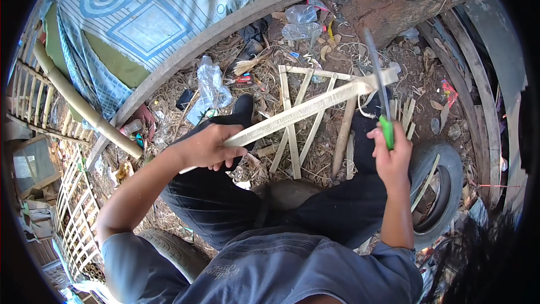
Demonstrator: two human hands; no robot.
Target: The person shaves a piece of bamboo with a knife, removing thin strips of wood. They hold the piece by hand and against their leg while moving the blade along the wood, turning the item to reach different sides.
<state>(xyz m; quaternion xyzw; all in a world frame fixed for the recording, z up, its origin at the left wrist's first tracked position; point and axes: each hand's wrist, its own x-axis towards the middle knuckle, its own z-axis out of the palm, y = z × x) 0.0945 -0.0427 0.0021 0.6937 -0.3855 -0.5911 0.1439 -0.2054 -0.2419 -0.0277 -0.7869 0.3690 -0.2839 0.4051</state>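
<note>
My left hand (209,145) is closed around the near end of a long pale bamboo strip (295,114), which slants up to the right across my lap. In my right hand (395,157) is a knife (386,130) with a green handle, its blade pointing up and away from me, slightly blurred. The blade crosses the strip close to its far end. A thin curled shaving (367,114) hangs beside the blade. Beyond my knees, several loose bamboo slats (291,135) lie crossed on the ground.
A tyre (453,186) lies by my right leg, and a tree trunk (410,0) stands at the far right. Crumpled clear plastic (214,85) and litter cover the dirt. A bamboo pole (84,101), a bamboo lattice (70,214) and a blue patterned cloth (169,0) are leftward.
</note>
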